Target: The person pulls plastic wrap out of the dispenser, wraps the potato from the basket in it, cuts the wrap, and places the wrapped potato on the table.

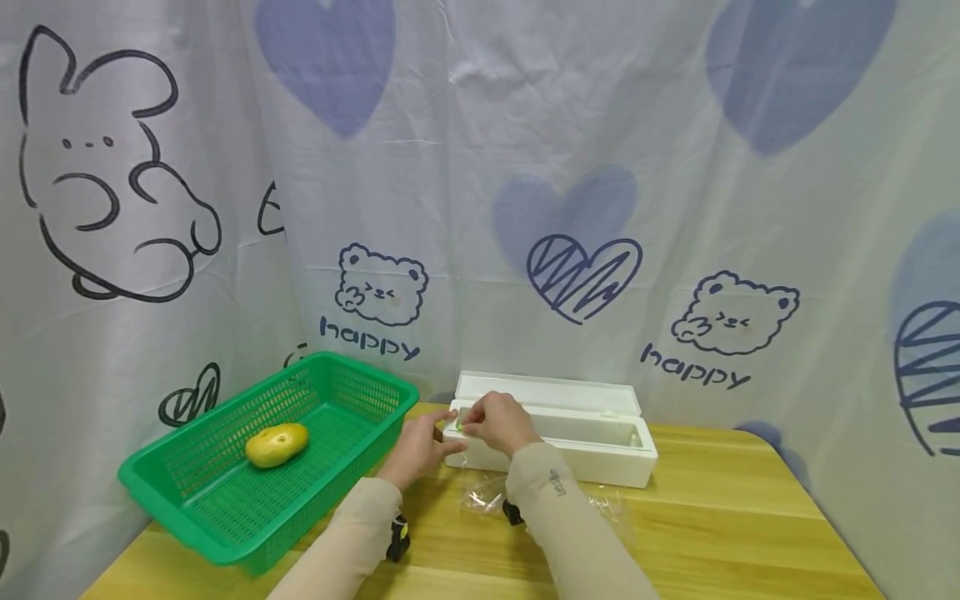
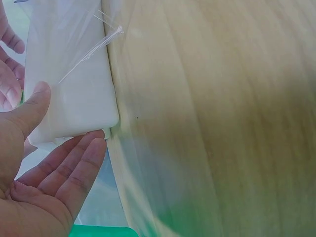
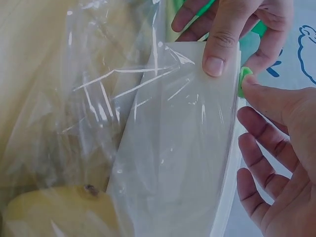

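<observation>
A long white box, like a cling film dispenser, lies lengthwise on the table with its lid raised at the back. My left hand holds the box's left end, thumb on the front face and fingers at the end. Between the thumb and index finger of my right hand is a small green piece at the box's upper edge, near that same end. Clear plastic film hangs over the box's front and spreads onto the table.
Left of the box stands a green basket with a yellow fruit or potato in it. Low in the right wrist view, a yellow rounded thing with a dark stem end shows through the film. A printed curtain hangs behind the wooden table.
</observation>
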Demonstrator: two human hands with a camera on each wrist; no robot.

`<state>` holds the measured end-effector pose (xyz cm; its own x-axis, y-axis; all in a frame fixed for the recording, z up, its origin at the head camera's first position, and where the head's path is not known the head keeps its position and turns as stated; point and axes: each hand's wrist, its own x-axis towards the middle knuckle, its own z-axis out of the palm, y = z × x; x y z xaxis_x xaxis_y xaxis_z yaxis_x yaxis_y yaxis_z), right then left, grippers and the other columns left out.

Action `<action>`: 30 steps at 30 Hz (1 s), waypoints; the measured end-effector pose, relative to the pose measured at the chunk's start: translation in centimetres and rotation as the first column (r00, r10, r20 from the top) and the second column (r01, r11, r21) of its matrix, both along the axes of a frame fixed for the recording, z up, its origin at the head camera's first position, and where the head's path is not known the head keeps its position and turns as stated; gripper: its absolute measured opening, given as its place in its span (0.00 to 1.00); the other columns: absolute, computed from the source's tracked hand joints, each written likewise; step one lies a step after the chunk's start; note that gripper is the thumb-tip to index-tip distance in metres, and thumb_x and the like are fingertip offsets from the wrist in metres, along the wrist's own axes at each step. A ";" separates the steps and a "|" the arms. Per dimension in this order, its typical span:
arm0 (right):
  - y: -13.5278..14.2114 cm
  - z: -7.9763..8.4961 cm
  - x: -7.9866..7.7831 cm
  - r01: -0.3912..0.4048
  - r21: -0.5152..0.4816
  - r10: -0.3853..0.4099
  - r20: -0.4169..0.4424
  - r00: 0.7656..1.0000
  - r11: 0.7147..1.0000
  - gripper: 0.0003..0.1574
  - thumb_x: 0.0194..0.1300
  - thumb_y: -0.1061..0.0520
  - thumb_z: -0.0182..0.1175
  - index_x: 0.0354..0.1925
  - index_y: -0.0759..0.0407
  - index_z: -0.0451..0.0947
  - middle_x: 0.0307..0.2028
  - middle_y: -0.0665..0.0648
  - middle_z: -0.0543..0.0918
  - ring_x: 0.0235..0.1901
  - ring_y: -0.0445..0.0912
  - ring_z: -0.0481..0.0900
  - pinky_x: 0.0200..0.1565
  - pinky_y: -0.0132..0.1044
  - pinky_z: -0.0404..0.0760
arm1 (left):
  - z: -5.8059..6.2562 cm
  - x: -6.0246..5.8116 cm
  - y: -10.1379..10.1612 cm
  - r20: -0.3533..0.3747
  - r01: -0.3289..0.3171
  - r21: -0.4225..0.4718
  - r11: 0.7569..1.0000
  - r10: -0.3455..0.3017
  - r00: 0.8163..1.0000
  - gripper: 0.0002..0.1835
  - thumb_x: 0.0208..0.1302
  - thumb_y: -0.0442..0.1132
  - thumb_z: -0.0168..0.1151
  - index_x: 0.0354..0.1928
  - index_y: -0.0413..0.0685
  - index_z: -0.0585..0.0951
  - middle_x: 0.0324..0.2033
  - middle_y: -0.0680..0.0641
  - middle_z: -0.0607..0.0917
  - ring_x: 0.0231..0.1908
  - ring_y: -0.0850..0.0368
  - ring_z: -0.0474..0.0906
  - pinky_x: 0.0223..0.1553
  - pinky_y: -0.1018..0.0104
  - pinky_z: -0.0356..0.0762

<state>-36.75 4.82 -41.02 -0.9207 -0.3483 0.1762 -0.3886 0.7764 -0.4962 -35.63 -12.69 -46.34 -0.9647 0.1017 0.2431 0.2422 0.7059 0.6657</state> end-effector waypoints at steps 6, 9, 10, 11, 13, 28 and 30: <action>1.6 0.4 0.0 0.017 0.033 -0.017 0.006 1.000 0.999 0.03 0.66 0.54 0.77 0.34 0.50 0.93 0.33 0.48 0.92 0.33 0.41 0.82 0.41 0.39 0.84 | 0.1 -0.1 0.0 -0.004 -0.003 0.013 1.000 0.003 1.000 0.33 0.62 0.42 0.81 0.67 0.40 0.82 0.36 0.39 0.92 0.31 0.57 0.83 0.29 0.67 0.79; 2.4 0.5 0.1 0.024 0.023 -0.025 0.017 1.000 0.999 0.03 0.65 0.54 0.78 0.34 0.49 0.92 0.32 0.47 0.92 0.33 0.41 0.81 0.41 0.40 0.83 | 0.0 -0.1 -0.1 -0.003 -0.014 0.013 1.000 0.014 1.000 0.33 0.61 0.43 0.81 0.67 0.41 0.82 0.37 0.40 0.92 0.31 0.57 0.83 0.30 0.67 0.79; 2.7 0.5 0.2 0.026 0.019 -0.026 0.021 0.999 0.999 0.03 0.65 0.54 0.78 0.34 0.50 0.92 0.32 0.47 0.91 0.33 0.41 0.81 0.41 0.40 0.82 | 0.0 -0.1 -0.2 -0.002 -0.015 0.013 1.000 0.015 1.000 0.33 0.62 0.43 0.81 0.67 0.41 0.82 0.37 0.40 0.92 0.31 0.57 0.83 0.30 0.66 0.80; 2.9 0.5 0.2 0.029 0.016 -0.029 0.024 0.999 0.999 0.03 0.65 0.54 0.78 0.34 0.50 0.92 0.32 0.47 0.91 0.32 0.41 0.81 0.41 0.40 0.82 | 0.0 0.0 -0.2 0.000 -0.015 0.015 1.000 0.015 1.000 0.33 0.62 0.43 0.81 0.67 0.41 0.82 0.37 0.40 0.91 0.31 0.57 0.82 0.31 0.67 0.80; 3.2 0.5 0.3 0.029 0.013 -0.029 0.026 0.999 0.999 0.03 0.65 0.54 0.78 0.34 0.50 0.92 0.32 0.47 0.91 0.32 0.40 0.81 0.40 0.39 0.82 | 0.0 0.0 -0.2 -0.001 -0.003 0.018 1.000 0.003 1.000 0.32 0.62 0.42 0.81 0.67 0.41 0.82 0.38 0.40 0.91 0.32 0.57 0.83 0.31 0.66 0.80; 5.9 0.1 0.5 0.032 -0.019 -0.031 0.039 0.999 0.999 0.04 0.65 0.56 0.77 0.33 0.50 0.92 0.31 0.46 0.91 0.31 0.41 0.80 0.37 0.37 0.80 | -0.1 0.3 -0.1 -0.003 0.021 0.035 0.999 -0.021 1.000 0.34 0.63 0.43 0.80 0.68 0.39 0.81 0.45 0.36 0.92 0.37 0.54 0.88 0.39 0.58 0.87; 6.6 0.2 0.6 0.035 -0.017 -0.035 0.044 0.998 0.999 0.04 0.65 0.56 0.77 0.33 0.50 0.92 0.31 0.46 0.91 0.31 0.41 0.80 0.36 0.37 0.80 | -0.2 0.3 -0.1 -0.005 0.019 0.033 0.999 -0.019 1.000 0.34 0.63 0.43 0.80 0.68 0.39 0.80 0.45 0.37 0.92 0.36 0.55 0.87 0.38 0.59 0.87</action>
<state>-36.18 11.44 -40.83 -0.9392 -0.3128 0.1419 -0.3392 0.7799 -0.5260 -35.37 -12.79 -46.54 -0.9614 0.1121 0.2514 0.2589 0.6788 0.6872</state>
